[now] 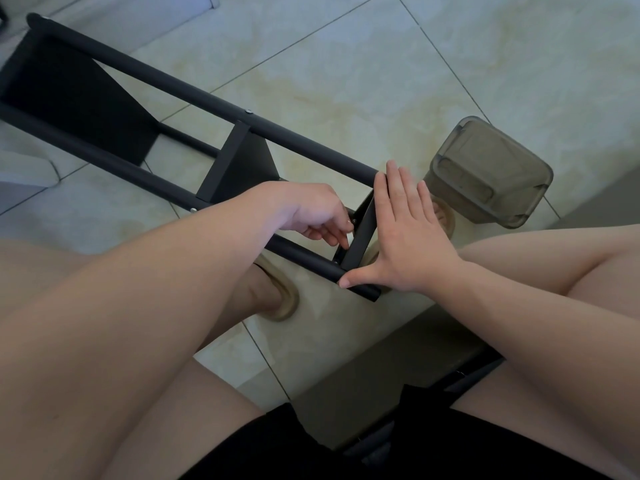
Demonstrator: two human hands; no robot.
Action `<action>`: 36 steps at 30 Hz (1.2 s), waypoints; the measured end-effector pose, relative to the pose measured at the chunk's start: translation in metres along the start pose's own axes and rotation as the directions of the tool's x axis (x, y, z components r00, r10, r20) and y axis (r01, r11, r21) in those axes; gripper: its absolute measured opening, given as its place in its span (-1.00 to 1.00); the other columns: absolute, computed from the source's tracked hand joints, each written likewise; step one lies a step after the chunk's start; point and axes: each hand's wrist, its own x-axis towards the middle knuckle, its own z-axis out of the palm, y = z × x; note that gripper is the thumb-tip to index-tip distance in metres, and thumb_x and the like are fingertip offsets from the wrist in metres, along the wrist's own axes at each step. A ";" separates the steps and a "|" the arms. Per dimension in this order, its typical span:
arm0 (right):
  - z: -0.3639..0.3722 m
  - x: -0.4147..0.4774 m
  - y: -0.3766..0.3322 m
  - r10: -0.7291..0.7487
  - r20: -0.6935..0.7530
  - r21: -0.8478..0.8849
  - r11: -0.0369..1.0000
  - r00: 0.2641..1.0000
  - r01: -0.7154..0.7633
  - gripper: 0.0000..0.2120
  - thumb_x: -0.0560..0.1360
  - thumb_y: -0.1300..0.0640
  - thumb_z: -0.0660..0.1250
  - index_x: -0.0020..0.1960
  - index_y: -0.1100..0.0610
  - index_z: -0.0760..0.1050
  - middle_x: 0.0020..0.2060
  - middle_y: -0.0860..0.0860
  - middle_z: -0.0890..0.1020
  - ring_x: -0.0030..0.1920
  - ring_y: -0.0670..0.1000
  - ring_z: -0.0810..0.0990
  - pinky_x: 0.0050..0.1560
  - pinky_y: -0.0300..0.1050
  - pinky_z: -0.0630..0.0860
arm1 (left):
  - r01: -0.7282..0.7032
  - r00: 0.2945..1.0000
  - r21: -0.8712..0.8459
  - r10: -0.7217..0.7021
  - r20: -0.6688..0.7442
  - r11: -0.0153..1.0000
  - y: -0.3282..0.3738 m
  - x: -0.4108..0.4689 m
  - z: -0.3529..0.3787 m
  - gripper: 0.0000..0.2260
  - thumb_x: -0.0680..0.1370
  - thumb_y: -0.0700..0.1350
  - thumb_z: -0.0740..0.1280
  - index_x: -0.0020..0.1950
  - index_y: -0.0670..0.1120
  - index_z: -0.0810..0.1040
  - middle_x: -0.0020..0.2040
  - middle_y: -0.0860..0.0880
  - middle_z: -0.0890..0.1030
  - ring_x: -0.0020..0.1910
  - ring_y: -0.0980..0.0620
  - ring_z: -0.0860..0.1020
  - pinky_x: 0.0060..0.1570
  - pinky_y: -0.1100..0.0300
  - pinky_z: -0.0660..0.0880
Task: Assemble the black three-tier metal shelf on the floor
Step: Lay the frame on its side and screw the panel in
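The black metal shelf (194,95) lies on its side across the tiled floor, its round posts running from top left toward me. Two tiers are fixed between the posts, a large one (69,98) at the far end and a middle one (242,164). A third black panel (363,230) stands between the near post ends. My right hand (408,233) lies flat against that panel, fingers straight, thumb on the near post end. My left hand (315,216) reaches in from the left, fingertips curled and pinching at a small screw on the panel's bracket.
A smoky translucent plastic container (491,171) stands on the floor to the right of the shelf. My bare legs and sandalled feet (280,292) flank the near post. Grey furniture edges show at the left and bottom right.
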 end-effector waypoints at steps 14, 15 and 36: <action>0.002 0.000 -0.001 0.000 -0.001 0.007 1.000 1.000 0.000 0.53 0.08 -0.74 0.13 0.59 0.27 -0.41 0.57 0.20 -0.42 0.57 0.19 -0.44 0.58 0.15 -0.35 | 0.012 1.000 0.261 -0.015 0.009 0.965 0.011 -0.008 -0.003 -0.87 0.63 -0.19 0.27 -0.06 -0.07 0.58 -0.18 0.07 0.74 -0.18 0.17 0.62 -0.14 0.23 0.47; 0.003 0.000 0.000 0.000 -0.001 0.008 1.000 1.000 0.000 0.53 0.08 -0.74 0.12 0.59 0.27 -0.41 0.57 0.20 -0.41 0.57 0.19 -0.44 0.58 0.15 -0.35 | 0.014 1.000 0.276 -0.018 0.012 0.961 0.011 -0.009 -0.004 -0.87 0.63 -0.19 0.27 -0.05 -0.07 0.58 -0.16 0.07 0.74 -0.17 0.17 0.62 -0.14 0.23 0.47; 0.005 0.001 0.000 0.001 -0.017 0.000 1.000 1.000 -0.001 0.53 0.07 -0.74 0.12 0.60 0.26 -0.40 0.58 0.19 -0.39 0.58 0.17 -0.43 0.54 0.11 -0.40 | 0.018 1.000 0.480 -0.016 -0.008 0.877 -0.004 -0.017 -0.004 -0.81 0.61 -0.16 0.35 -0.16 0.04 0.67 -0.16 0.15 0.61 -0.09 0.15 0.52 -0.12 0.21 0.45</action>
